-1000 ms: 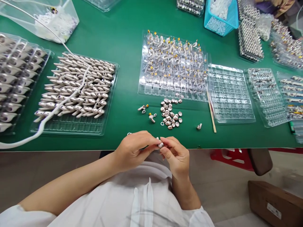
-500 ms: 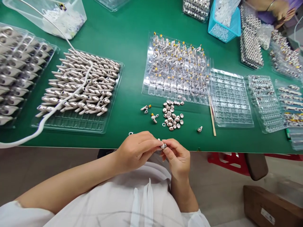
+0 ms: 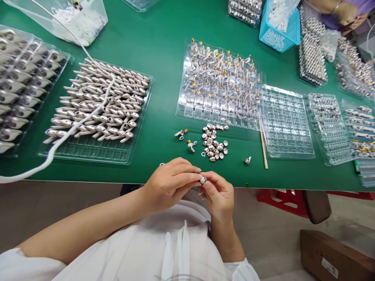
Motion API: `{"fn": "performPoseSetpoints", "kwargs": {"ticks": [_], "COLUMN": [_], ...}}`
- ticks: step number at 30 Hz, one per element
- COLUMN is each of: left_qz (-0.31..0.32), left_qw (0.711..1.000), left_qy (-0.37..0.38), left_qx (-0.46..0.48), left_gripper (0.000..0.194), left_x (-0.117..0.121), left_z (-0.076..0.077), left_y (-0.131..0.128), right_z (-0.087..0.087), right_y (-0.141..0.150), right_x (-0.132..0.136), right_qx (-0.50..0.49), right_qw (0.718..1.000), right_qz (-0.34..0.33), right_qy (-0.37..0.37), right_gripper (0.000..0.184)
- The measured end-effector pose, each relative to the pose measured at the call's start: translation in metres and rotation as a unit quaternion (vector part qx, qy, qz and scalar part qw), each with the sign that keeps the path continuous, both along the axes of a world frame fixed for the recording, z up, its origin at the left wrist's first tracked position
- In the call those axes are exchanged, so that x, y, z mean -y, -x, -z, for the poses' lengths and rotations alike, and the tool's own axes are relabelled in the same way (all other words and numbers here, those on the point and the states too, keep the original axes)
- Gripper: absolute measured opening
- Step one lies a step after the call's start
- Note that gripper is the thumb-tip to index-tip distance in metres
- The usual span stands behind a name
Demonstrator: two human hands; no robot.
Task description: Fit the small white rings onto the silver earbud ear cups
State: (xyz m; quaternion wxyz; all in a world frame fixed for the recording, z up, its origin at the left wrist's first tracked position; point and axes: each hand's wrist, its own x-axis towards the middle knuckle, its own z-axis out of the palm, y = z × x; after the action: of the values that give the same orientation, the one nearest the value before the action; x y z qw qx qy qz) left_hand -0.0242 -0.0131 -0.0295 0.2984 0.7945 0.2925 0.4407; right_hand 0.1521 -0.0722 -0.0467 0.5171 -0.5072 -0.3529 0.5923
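Note:
At the table's front edge, my left hand (image 3: pixel 172 181) and my right hand (image 3: pixel 219 191) meet, both closed by their fingertips on one small white-and-silver earbud part (image 3: pixel 203 180). Much of that part is hidden by the fingers. Just beyond lies a loose heap of small round earbud covers (image 3: pixel 211 142). Left of the heap are two loose earbud pieces with yellow tabs, one of them a stemmed piece (image 3: pixel 191 146). A single earbud piece (image 3: pixel 247 160) rests to the right. A small white ring (image 3: pixel 161 164) shows partly behind my left hand.
A tray of stemmed earbud shells (image 3: pixel 96 105) stands left, with a white cable (image 3: pixel 84 121) across it. A clear tray of yellow-tabbed parts (image 3: pixel 187 110) is ahead; a wooden stick (image 3: pixel 263 144) lies right of it. A blue basket (image 3: pixel 278 39) and another person's arm are at the back right.
My left fingers have lifted and stretched slightly over the earbud part, covering more of it. Both hands stay together in nearly the same place. The view has shifted a little.

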Motion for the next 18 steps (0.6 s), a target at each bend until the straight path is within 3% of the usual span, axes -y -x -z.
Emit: {"fn": "performPoseSetpoints", "kwargs": {"ticks": [4,18], "left_qz": [0.026,0.026], "left_qw": [1.000,0.999], "left_qy": [-0.015,-0.041], "left_qx": [0.005,-0.019], "left_gripper": [0.019,0.022], "left_x": [-0.0023,0.0006], "left_z": [0.0011,0.0034], "left_y": [0.0006,0.0071], "right_z": [-0.0017,-0.0022], "right_y": [-0.0003,-0.0008], "right_x": [-0.0010,-0.0015], "right_qx": [-0.014,-0.018], "right_qw": [1.000,0.999], "right_qz": [-0.009,-0.012], "right_qy": [-0.013,-0.032], "right_gripper": [0.015,0.018]}}
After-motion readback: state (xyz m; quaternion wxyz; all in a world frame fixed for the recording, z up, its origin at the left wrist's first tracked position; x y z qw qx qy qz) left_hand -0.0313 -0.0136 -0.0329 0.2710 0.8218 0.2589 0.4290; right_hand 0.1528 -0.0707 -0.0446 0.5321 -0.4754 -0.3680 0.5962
